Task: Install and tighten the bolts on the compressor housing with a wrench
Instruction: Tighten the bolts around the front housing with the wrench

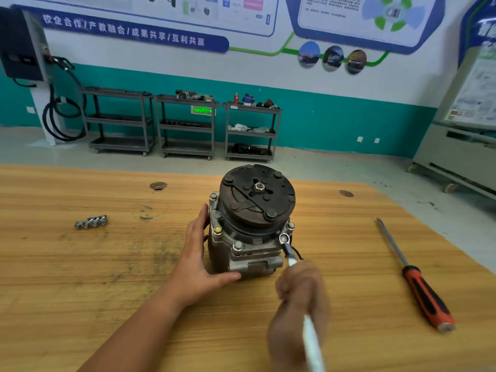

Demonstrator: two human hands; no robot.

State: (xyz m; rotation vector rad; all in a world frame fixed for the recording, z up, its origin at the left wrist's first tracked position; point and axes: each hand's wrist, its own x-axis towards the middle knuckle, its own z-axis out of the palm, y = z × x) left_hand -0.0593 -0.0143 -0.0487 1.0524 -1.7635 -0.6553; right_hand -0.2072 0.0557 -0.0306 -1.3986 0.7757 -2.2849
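I read one line: blue banner (126,29) on wall (268,76), white characters "校企合作/产教融合/成果共享/互利共赢". Green lit sign (203,110) lower down: unreadable to me. Poster (349,14) print too small, blurred.

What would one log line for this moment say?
phase: bolt tightening | left hand: presses compressor side | right hand: grips wrench, ring on front-right bolt | table: loose bolts left, screwdriver right

table (80,264): scuffed grained wood | compressor housing (241,253): dull cast metal | wrench (312,342): bright polished metal
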